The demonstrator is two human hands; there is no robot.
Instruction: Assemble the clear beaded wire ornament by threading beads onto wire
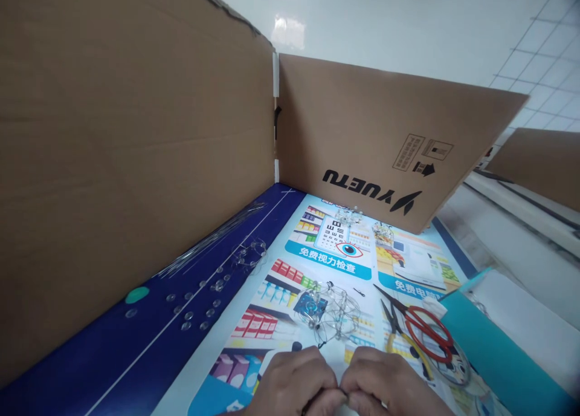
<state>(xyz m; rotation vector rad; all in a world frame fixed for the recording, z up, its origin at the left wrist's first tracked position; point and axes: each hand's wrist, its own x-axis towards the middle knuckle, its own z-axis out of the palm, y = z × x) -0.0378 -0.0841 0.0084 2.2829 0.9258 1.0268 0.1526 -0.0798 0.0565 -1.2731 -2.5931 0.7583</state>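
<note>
At the bottom centre, my left hand [294, 383] and my right hand [385, 383] meet with curled, pinching fingers. Something small and dark shows between the fingertips, too small to name. Just beyond them on the printed mat [276, 367] lies a tangle of clear wire with beads [335, 313]. To the right of it are red-handled scissors [428, 328] and yellow-handled pliers [403, 337], both with their tips pointing away from me. A coil of clear line [457, 367] lies partly under the scissors.
Loose clear beads [188, 315], a green disc [137, 294], thin wires [203, 240] and another wire tangle [249, 256] lie left. More bead clusters [348, 216] sit at the back. Cardboard walls [362, 120] stand left and behind. A teal-edged box [502, 343] is at right.
</note>
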